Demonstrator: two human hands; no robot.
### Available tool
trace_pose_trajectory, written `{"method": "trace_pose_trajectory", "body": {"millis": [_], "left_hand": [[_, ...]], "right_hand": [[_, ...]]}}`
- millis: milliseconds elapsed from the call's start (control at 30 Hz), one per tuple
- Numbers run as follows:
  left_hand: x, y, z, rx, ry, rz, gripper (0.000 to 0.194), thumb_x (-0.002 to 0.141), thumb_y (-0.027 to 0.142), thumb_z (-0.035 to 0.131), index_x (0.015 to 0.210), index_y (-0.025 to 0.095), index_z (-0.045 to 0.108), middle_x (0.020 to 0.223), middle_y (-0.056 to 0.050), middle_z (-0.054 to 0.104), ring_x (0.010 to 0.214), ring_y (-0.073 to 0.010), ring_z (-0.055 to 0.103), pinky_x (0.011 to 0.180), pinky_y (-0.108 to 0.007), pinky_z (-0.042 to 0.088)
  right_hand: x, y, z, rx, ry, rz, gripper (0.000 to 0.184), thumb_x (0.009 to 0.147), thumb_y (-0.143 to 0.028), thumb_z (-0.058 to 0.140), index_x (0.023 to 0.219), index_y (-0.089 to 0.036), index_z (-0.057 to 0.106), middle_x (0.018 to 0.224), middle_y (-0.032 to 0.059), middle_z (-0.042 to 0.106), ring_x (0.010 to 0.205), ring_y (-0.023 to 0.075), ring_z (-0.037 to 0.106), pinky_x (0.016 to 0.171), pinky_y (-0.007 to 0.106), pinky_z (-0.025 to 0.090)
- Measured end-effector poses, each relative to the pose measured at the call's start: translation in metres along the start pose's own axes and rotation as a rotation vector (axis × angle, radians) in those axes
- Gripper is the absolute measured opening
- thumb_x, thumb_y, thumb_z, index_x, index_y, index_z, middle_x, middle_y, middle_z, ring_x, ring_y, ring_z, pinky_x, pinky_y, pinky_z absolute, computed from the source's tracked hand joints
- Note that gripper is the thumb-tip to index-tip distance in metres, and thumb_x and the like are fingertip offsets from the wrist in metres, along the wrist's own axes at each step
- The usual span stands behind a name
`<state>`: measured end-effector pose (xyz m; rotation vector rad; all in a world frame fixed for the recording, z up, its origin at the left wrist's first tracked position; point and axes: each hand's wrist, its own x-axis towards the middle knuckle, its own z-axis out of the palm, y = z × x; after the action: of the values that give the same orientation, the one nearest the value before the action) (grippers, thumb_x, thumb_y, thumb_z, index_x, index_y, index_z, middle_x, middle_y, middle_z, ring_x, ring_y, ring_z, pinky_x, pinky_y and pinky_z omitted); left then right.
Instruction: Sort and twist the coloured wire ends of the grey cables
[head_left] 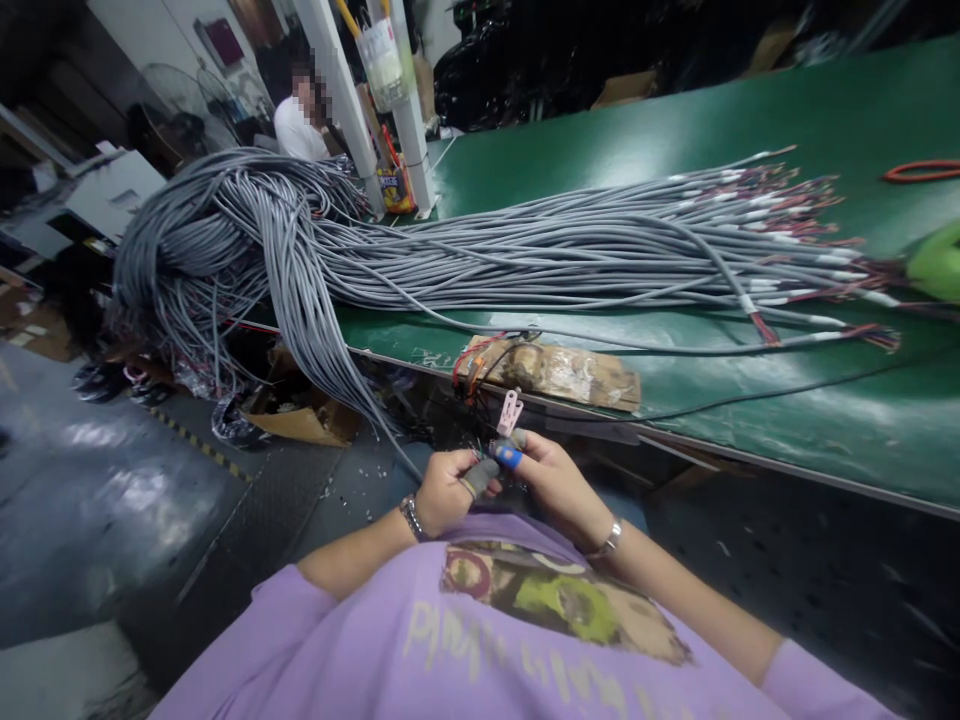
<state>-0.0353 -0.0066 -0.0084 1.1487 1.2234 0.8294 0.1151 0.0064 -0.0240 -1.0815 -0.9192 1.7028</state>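
Note:
My left hand [448, 492], with a grey finger cover on its thumb, is closed around the end of a grey cable [401, 452]. That cable hangs over the table edge from the large bundle. Close beside it, my right hand [561, 483] is closed in a pinch, with blue tape around its thumb. Whatever lies between the right fingertips is too small and hidden to make out. A pink clip [510, 412] sits just beyond the fingertips. Behind it a wooden board [562, 372] with wires around its left end lies along the table edge.
A thick bundle of grey cables [480, 255] with stripped coloured ends stretches across the green table [787, 405] and droops off its left side. A white post [412, 140] rises behind it. An open carton [307, 415] stands below. A person [300, 125] sits beyond.

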Motion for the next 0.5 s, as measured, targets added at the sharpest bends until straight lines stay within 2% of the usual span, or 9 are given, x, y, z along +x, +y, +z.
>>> {"method": "trace_pose_trajectory", "body": {"millis": [100, 167, 300, 367, 500], "left_hand": [[0.002, -0.004, 0.003, -0.193, 0.078, -0.094, 0.058, 0.055, 0.071, 0.07, 0.065, 0.015, 0.064, 0.053, -0.005, 0.064, 0.045, -0.0139, 0.057, 0.049, -0.027, 0.047], [0.003, -0.005, 0.004, -0.224, 0.111, -0.102, 0.059, 0.052, 0.071, 0.071, 0.065, 0.015, 0.064, 0.053, -0.005, 0.065, 0.045, -0.0141, 0.058, 0.048, -0.027, 0.048], [0.002, -0.001, 0.005, -0.173, 0.094, -0.061, 0.06, 0.052, 0.073, 0.07, 0.062, 0.015, 0.063, 0.053, -0.004, 0.064, 0.046, -0.0134, 0.058, 0.05, -0.026, 0.049], [0.002, 0.0, 0.006, -0.138, 0.062, -0.026, 0.06, 0.053, 0.075, 0.069, 0.061, 0.015, 0.063, 0.052, -0.003, 0.063, 0.046, -0.0128, 0.057, 0.05, -0.026, 0.05], [0.002, -0.001, 0.007, -0.075, 0.051, 0.002, 0.061, 0.057, 0.076, 0.065, 0.057, 0.015, 0.062, 0.051, -0.004, 0.062, 0.047, -0.0126, 0.057, 0.05, -0.026, 0.049]], "right_hand": [[0.004, 0.003, -0.007, 0.027, 0.052, -0.014, 0.038, 0.063, -0.052, 0.076, 0.067, -0.02, 0.056, 0.054, -0.0056, 0.049, 0.051, 0.01, 0.039, 0.051, 0.025, 0.033], [0.003, 0.001, -0.009, 0.016, 0.043, -0.02, 0.039, 0.063, -0.054, 0.075, 0.066, -0.021, 0.056, 0.054, -0.0058, 0.048, 0.051, 0.0103, 0.039, 0.052, 0.025, 0.034], [-0.005, -0.006, -0.005, -0.084, -0.039, -0.044, 0.039, 0.059, -0.053, 0.079, 0.072, -0.022, 0.059, 0.062, -0.0034, 0.056, 0.056, 0.0126, 0.046, 0.055, 0.027, 0.04], [-0.006, -0.007, -0.001, -0.109, -0.027, -0.056, 0.04, 0.057, -0.052, 0.08, 0.073, -0.022, 0.059, 0.066, -0.0026, 0.059, 0.059, 0.0139, 0.049, 0.059, 0.029, 0.042], [-0.004, -0.003, 0.0, -0.113, -0.009, -0.058, 0.041, 0.061, -0.058, 0.076, 0.069, -0.021, 0.059, 0.062, -0.002, 0.059, 0.058, 0.0143, 0.05, 0.059, 0.03, 0.044]]}}
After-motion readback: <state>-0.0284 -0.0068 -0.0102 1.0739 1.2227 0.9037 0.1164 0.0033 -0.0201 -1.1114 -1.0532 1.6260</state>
